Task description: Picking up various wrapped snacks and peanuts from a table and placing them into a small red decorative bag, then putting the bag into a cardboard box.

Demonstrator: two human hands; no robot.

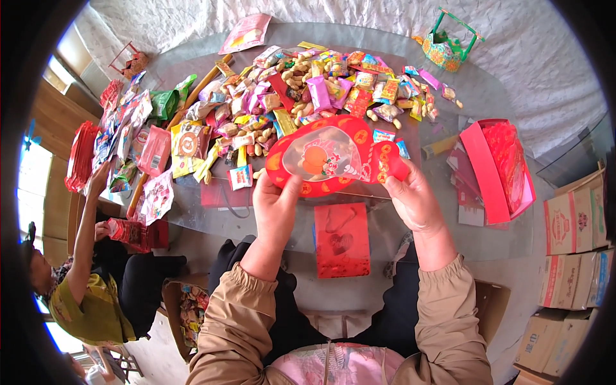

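Note:
Between my hands is a red candy bag [276, 162] shaped like a gourd, with orange round prints and a see-through window. My left hand [274, 208] is closed on its lower left edge, thumb on top. The narrow right end is pinched by my right hand [416, 196]. Through the window show an orange fruit picture and small printed figures; whether anything lies inside I cannot tell. Just beyond the bag spreads a heap of wrapped sweets and peanuts [298, 80]. A flat red bag [342, 240] lies at the table's near edge, below my hands.
To the right stands an open red box [491, 172] holding red packets. A green handled basket [444, 50] sits at the far right, and cartons [574, 221] are stacked beyond the table. At left, a co-worker [90, 289] reaches over other packets; a box of sweets [192, 314] is beside my leg.

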